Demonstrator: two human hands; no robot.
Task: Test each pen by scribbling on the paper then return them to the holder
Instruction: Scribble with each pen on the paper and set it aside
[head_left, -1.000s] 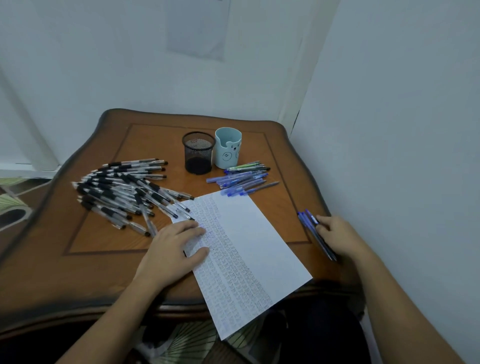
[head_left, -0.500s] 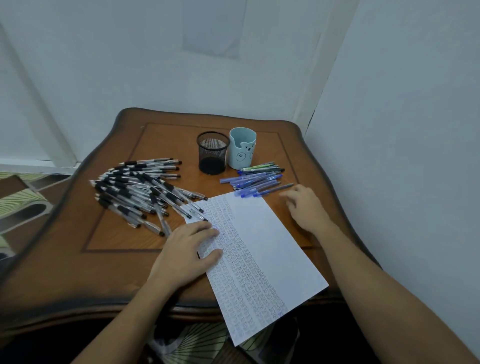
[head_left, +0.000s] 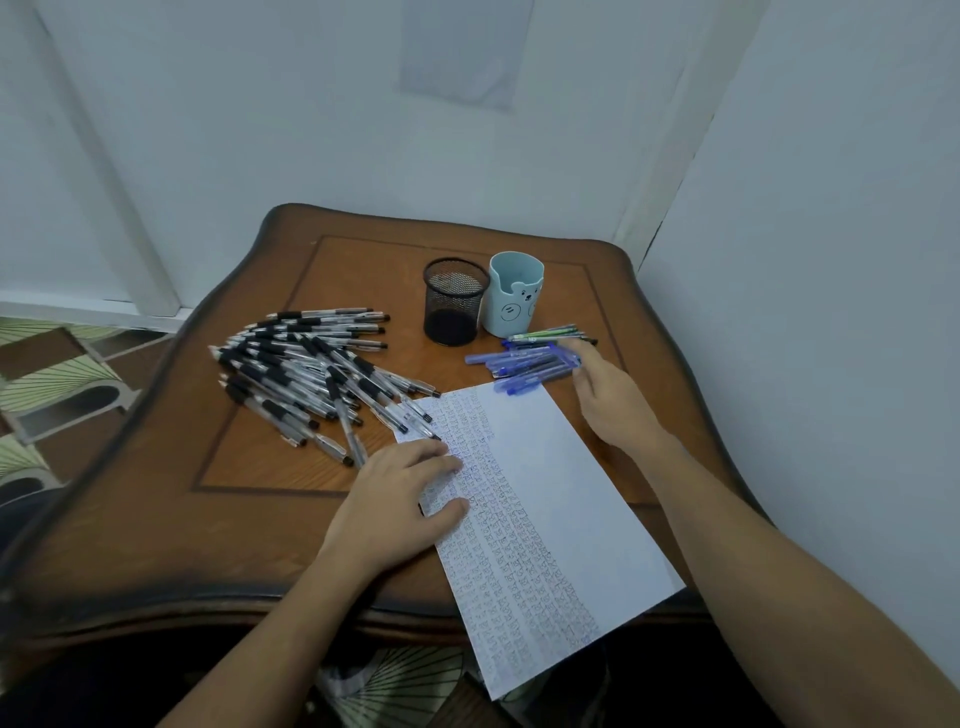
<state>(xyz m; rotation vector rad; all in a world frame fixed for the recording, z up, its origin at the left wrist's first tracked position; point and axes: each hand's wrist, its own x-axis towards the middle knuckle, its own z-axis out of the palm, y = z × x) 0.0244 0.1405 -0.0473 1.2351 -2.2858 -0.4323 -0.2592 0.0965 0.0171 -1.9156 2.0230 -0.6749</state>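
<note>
A white paper (head_left: 563, 499), its left half filled with scribbles, lies at an angle on the wooden table (head_left: 249, 525). My left hand (head_left: 400, 499) presses flat on the paper's left edge. A large heap of black-grip pens (head_left: 311, 374) lies to the left. A bunch of blue pens (head_left: 524, 364) lies beyond the paper, with a few green pens (head_left: 545, 333) behind them. My right hand (head_left: 610, 400) has its thumb and fingers closed around the right ends of the blue pens. An empty black mesh holder (head_left: 456, 301) and a pale blue bear cup (head_left: 515, 301) stand side by side at the back.
White walls close in behind the table and along its right side. The paper's near corner hangs over the table's front edge. Patterned floor (head_left: 52, 374) shows to the left.
My right hand left the table's right edge, where a few blue pens lay, and reached forward to the blue pen bunch. Those pens no longer show at the edge. My left hand stayed put.
</note>
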